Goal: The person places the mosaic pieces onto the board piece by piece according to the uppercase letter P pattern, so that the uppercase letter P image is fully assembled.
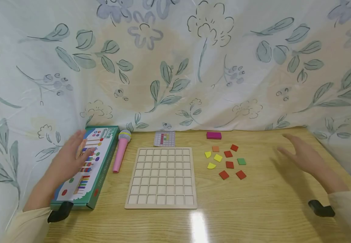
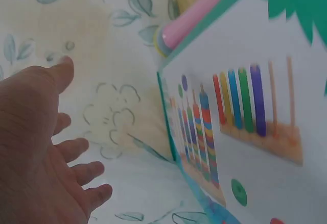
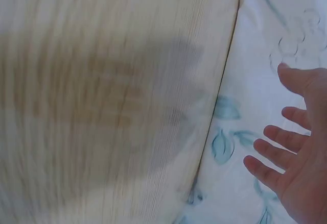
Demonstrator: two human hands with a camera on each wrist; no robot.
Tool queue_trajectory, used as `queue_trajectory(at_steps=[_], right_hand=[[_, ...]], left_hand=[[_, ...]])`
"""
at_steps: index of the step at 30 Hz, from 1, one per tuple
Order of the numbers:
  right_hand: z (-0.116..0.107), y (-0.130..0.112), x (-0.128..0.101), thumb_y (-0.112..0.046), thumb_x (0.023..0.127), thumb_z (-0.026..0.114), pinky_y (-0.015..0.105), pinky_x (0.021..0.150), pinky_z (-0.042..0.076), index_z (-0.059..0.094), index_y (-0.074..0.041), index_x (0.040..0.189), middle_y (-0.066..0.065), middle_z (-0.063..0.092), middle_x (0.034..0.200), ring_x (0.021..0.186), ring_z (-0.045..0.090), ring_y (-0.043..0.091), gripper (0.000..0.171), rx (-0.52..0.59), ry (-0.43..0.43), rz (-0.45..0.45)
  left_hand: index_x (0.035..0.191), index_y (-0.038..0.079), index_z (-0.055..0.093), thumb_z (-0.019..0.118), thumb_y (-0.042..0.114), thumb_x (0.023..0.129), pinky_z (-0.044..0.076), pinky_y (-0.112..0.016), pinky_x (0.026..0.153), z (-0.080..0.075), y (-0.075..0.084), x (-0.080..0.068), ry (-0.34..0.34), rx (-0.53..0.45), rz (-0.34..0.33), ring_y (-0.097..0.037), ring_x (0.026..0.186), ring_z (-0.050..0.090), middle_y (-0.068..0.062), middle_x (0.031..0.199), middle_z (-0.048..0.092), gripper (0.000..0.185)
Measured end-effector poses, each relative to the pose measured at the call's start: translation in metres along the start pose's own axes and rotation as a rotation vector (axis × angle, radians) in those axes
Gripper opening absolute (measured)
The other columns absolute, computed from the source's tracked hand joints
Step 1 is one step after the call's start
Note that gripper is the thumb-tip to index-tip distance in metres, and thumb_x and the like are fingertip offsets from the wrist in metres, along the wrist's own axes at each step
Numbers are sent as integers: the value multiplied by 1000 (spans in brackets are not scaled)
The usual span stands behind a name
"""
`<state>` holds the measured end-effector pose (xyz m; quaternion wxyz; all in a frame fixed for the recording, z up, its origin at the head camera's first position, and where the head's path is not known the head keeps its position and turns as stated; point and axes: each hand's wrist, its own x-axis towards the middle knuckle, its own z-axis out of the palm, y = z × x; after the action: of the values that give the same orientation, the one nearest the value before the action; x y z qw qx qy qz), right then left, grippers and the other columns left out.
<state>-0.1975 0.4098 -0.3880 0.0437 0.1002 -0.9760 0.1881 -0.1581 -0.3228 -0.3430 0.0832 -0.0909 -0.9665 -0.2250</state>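
A wooden grid board with empty square cells lies in the middle of the table. To its right lie several small coloured tiles, red, yellow, orange and green, with a magenta block behind them. My left hand hovers open over a green and white game box, fingers spread, holding nothing; the left wrist view shows that left hand beside the box. My right hand hangs open above bare table right of the tiles, also empty. In the right wrist view its fingers are spread.
A pink toy microphone lies between the box and the board. A small pattern card sits behind the board. A floral cloth hangs behind and beside the wooden table.
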Motion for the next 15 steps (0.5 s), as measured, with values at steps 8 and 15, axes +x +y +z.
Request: queue_trajectory(at_steps=[8, 15], right_hand=[[15, -37, -7, -28, 99, 59, 68, 88, 40, 46, 13, 134, 39, 47, 132, 115, 46, 58, 56, 25, 69, -49], [36, -76, -6, -23, 97, 63, 64, 83, 48, 52, 9, 132, 34, 54, 127, 106, 56, 52, 49, 71, 87, -77]], left_hand=[[158, 12, 15, 59, 28, 99, 23, -75, 103, 13, 22, -15, 39, -20, 66, -53, 141, 19, -29, 158, 18, 76], [156, 8, 24, 65, 22, 95, 30, -71, 101, 34, 40, -24, 70, -20, 183, -49, 142, 21, -25, 156, 26, 75]])
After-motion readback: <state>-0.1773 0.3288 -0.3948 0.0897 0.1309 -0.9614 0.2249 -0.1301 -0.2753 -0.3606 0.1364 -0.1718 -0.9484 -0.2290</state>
